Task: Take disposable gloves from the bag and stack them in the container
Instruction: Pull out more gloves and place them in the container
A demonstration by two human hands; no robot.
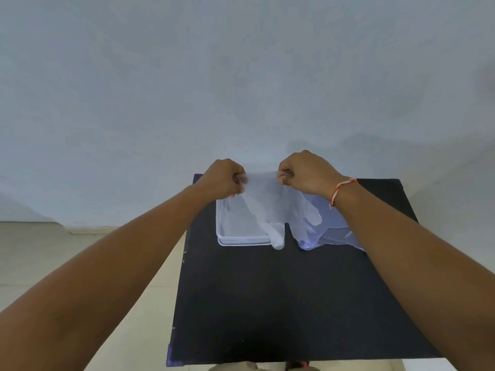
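I see my left hand [223, 179] and right hand [305, 172] each in a pinching grip on one glove [270, 207], stretched above the container [227, 236] on the table [267, 303].

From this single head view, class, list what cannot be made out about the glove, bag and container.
- How many gloves lie in the container: clear plastic, and the held glove hangs in front.
- The bag: its mouth and contents, covered by the right forearm and the glove.
- The fingertips of the left hand and right hand: curled away from the camera.
- Whether one glove or several are held: translucent layers.
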